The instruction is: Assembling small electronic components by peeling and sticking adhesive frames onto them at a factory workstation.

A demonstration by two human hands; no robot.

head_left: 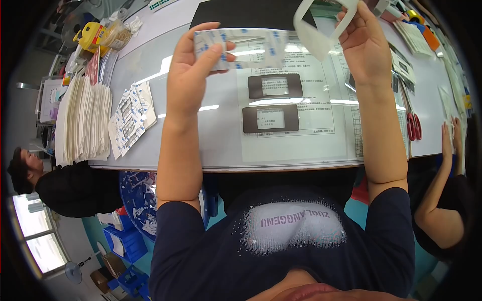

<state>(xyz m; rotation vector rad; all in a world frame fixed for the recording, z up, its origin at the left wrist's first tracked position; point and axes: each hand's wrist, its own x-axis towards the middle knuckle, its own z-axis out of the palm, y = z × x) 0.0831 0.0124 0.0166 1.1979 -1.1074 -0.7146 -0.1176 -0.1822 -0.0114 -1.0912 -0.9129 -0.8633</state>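
Observation:
My left hand (193,67) pinches a flat frame-shaped adhesive piece (273,47) by its left side, thumb on top. Its white backing carries blue print, and a rectangular window is cut through it. Up at the right, my right hand (365,47) grips a thin white frame-shaped strip (321,46) that hangs curled and apart from the adhesive piece. Below them on the tabletop lie two dark rectangular frames, an upper frame (255,89) and a lower frame (249,120), each with a window. Printed sheets (319,118) show beneath them.
A tall stack of white sheets (83,123) stands at the left, beside blue-printed backing pieces (133,118). A black mat (226,14) lies at the back. Red-handled scissors (414,126) rest at the right. A blue bin of scraps (135,200) sits below the table. Other people are on both sides.

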